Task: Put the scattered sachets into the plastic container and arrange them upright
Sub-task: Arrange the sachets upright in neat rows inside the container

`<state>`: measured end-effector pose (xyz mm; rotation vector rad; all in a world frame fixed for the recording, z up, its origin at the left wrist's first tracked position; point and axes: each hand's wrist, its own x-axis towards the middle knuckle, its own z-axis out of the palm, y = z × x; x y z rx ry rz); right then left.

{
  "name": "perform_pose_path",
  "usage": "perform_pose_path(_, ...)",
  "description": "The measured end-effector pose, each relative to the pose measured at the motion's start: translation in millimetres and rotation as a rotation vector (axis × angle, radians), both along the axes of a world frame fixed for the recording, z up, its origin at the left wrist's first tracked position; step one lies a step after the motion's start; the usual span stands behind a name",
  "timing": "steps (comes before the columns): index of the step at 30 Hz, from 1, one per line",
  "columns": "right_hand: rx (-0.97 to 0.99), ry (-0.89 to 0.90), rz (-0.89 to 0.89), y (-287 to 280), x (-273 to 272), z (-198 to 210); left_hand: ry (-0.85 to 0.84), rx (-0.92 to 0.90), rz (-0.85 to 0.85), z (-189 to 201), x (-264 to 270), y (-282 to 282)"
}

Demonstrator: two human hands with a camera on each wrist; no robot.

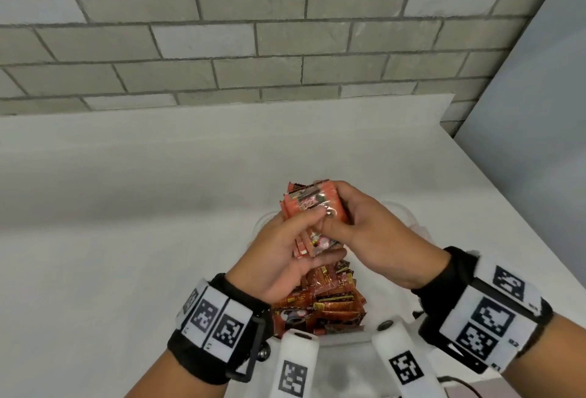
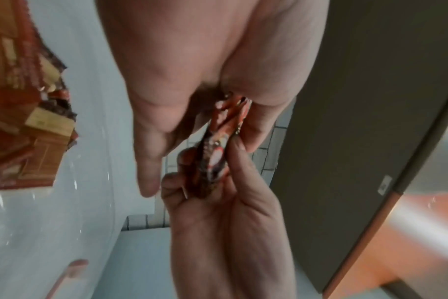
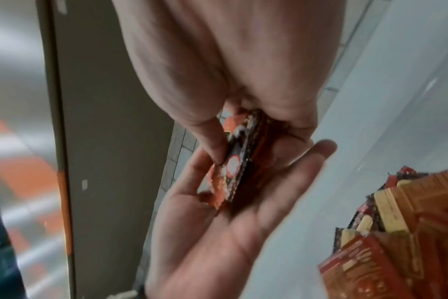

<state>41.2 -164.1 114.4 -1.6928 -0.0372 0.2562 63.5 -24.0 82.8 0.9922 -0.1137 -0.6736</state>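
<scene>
A stack of orange-red sachets (image 1: 309, 204) is held upright in the air between both hands, just above the clear plastic container (image 1: 407, 216). My left hand (image 1: 301, 234) cradles the stack from below, thumb lying on its face. My right hand (image 1: 345, 212) grips it from the right, thumb on the front. Many more sachets (image 1: 329, 302) are packed in the container's near end. The left wrist view shows the stack (image 2: 215, 155) edge-on between the fingers. In the right wrist view the stack (image 3: 237, 161) rests on the left palm, beside the packed sachets (image 3: 409, 232).
The container stands on a white counter (image 1: 126, 207) that ends at a grey brick wall (image 1: 222, 48). Two white marker-tagged bars (image 1: 296, 362) jut in at the bottom edge. A pale panel (image 1: 539, 112) bounds the right side.
</scene>
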Motion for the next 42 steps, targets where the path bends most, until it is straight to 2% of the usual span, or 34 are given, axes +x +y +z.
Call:
perform_pose_path(1, -0.099, -0.032, 0.030, 2.1, -0.6, -0.2, 0.043, -0.052, -0.005, -2.3, -0.1, 0.6)
perform_pose_path(4, -0.572, -0.176, 0.044, -2.3, -0.9, -6.2, 0.101, -0.101, 0.017, -8.9, -0.2, 3.9)
perform_pose_path(5, -0.619, -0.197, 0.024, -5.3, -2.5, -7.6, 0.112, -0.093, 0.040, -10.7, 0.0, 5.5)
perform_pose_path(8, -0.576, -0.223, 0.018, -19.2, -11.2, -19.9, 0.124, -0.119, 0.120, -15.0, 3.2, 15.4)
perform_pose_path(10, -0.658, -0.163, 0.192, -28.6, -18.7, -28.4, 0.129, -0.139, 0.154, -16.9, 6.7, 23.7)
perform_pose_path(12, -0.848, -0.088, 0.428, -33.0, -24.2, -39.8, 0.135, -0.162, 0.162, -18.8, 9.6, 30.3)
perform_pose_path(13, -0.910, -0.067, 0.492, -33.2, -25.5, -45.1, 0.139, -0.167, 0.158, -19.3, 10.4, 32.0)
perform_pose_path(18, -1.021, -0.079, 0.535, -24.8, -24.7, -58.8, 0.156, -0.138, 0.148, -19.2, 11.4, 31.7)
perform_pose_path(22, -0.993, -0.120, 0.502, -22.5, -26.9, -60.9, 0.153, -0.108, 0.126, -20.5, 12.9, 31.7)
perform_pose_path(25, -1.047, -0.163, 0.498, -24.2, -26.9, -63.1, 0.146, -0.079, 0.119, -22.0, 14.5, 31.3)
perform_pose_path(31, -1.008, -0.125, 0.489, -29.9, -24.6, -59.6, 0.133, -0.051, 0.111, -22.0, 15.7, 29.4)
perform_pose_path(39, -0.832, -0.109, 0.355, -50.1, -16.7, -32.3, 0.125, -0.017, 0.083, -22.1, 20.0, 32.2)
perform_pose_path(42, -0.648, -0.111, 0.254, -59.2, -10.8, -5.8, 0.124, -0.009, 0.064, -19.2, 20.7, 33.1)
